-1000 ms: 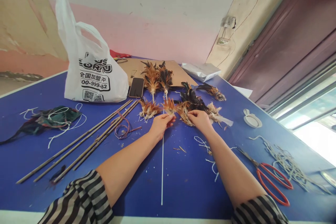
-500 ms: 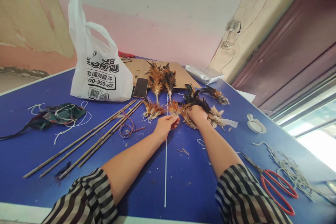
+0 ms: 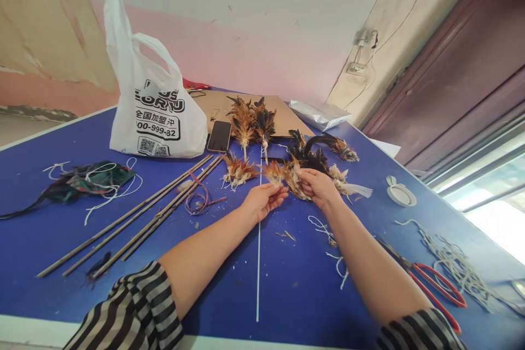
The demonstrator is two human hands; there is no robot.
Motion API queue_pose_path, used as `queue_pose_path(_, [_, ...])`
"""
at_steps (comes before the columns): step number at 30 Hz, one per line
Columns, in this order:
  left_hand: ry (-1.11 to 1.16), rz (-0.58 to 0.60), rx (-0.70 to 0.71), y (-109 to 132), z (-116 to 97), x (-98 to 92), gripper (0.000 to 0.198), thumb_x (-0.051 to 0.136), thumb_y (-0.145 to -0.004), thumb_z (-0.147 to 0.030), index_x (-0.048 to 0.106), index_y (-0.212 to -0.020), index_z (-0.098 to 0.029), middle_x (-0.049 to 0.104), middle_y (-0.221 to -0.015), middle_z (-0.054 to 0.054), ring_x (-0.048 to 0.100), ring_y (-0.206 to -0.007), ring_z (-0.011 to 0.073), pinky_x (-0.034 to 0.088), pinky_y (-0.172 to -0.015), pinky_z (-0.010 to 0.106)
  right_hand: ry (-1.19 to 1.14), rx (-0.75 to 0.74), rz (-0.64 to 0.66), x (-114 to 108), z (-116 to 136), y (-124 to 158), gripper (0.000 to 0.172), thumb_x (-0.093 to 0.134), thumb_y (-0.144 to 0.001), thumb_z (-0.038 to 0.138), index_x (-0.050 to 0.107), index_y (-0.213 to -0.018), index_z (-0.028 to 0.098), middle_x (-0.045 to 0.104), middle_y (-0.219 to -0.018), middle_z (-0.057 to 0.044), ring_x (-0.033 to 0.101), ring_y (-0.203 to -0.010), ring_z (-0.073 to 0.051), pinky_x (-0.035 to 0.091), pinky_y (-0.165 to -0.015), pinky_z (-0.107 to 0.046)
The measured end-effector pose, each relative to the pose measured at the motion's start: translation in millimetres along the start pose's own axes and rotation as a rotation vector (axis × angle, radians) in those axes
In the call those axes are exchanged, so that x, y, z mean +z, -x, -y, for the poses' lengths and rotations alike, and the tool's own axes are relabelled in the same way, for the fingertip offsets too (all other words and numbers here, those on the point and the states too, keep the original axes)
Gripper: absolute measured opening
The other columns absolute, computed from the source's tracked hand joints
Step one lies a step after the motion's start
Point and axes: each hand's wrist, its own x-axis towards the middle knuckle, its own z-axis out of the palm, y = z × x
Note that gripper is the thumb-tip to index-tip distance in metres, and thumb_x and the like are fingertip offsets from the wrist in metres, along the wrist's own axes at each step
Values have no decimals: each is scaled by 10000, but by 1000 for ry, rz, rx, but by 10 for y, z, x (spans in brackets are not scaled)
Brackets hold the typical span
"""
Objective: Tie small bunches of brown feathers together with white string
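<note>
Feather bunch [image 3: 272, 171], orange-brown, sits at frame centre, just above the left fingertips. Left hand [image 3: 262, 202]: thumb and index pinched on its pale base end, other fingers loosely curled. Right hand [image 3: 319, 188], right of centre: fingers bent in at the edge of the mottled brown feathers [image 3: 292, 177]; touching, but can't tell if any are caught.

Handling, my read: next to no weight, so a light pinch carries it. Vanes soft, easily bent or ruffled; quills stiffer but thin, could crease. Smooth shafts may slide past each other under a slack pinch, and fluff may cling to fingers.

Best hold: quill ends gathered together, tips fanning toward the top of the frame, as the left hand has it. Keep off the tips. Can't see whether the base is tied; fingers cover it. Treat as loose.

Nearby: small orange clump [image 3: 239, 171] left of centre; dark feathers [image 3: 315, 161] just behind the right hand; 2 feather bundles [image 3: 243, 127] upper centre, stems down. Scissors [image 3: 405, 263] lower right, well apart from the bunch.
</note>
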Motion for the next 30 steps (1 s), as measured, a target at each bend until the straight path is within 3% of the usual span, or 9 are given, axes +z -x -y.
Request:
queue_pose_path(3, [50,58,-87,29,53,32,102,564,-736,-105,589,-830,-75,651,-799,111,638,-681,150,504,-556,198,-106,19,45,65,-41,229,259,706,-569,323,568,-693,143,325,-413,95,200,-340,-6,126,-327,-160])
queue_pose_path(7, [68,86,-161,100,81,87,118,528,-754,-88,577,-861,-78,656,-773,105,645,-697,168,508,-554,194,-115,11,11,137,-121,402,244,703,-572,322,580,-684,144,408,-444,74,235,-359,-7,140,-342,-162])
queue_pose_path(14, [25,112,-185,165,67,136,107,526,-752,-77,573,-848,-82,659,-756,96,645,-691,162,503,-541,181,-97,-11,-64,135,-201,430,271,705,-551,354,597,-702,156,534,-554,37,427,-438,-43,296,-400,-172])
queue_pose_path(20, [-67,164,-140,166,78,148,101,568,-730,-98,608,-821,-88,653,-726,75,634,-653,129,494,-549,174,-84,-34,-68,135,-198,441,263,703,-559,358,606,-705,161,559,-603,25,474,-488,-66,354,-455,-195])
queue_pose_path(25, [-263,175,7,150,94,135,138,651,-664,-193,632,-757,-94,641,-694,65,604,-615,109,480,-579,200,-61,-59,-45,114,-209,456,242,693,-578,359,601,-692,166,540,-577,35,427,-464,-56,313,-433,-193])
queue_pose_path(30, [-617,135,392,129,44,102,218,615,-675,-313,663,-745,-112,630,-685,42,554,-634,112,444,-594,214,-38,-103,9,56,-195,485,281,677,-603,345,605,-812,171,503,-564,45,341,-430,-40,224,-394,-183])
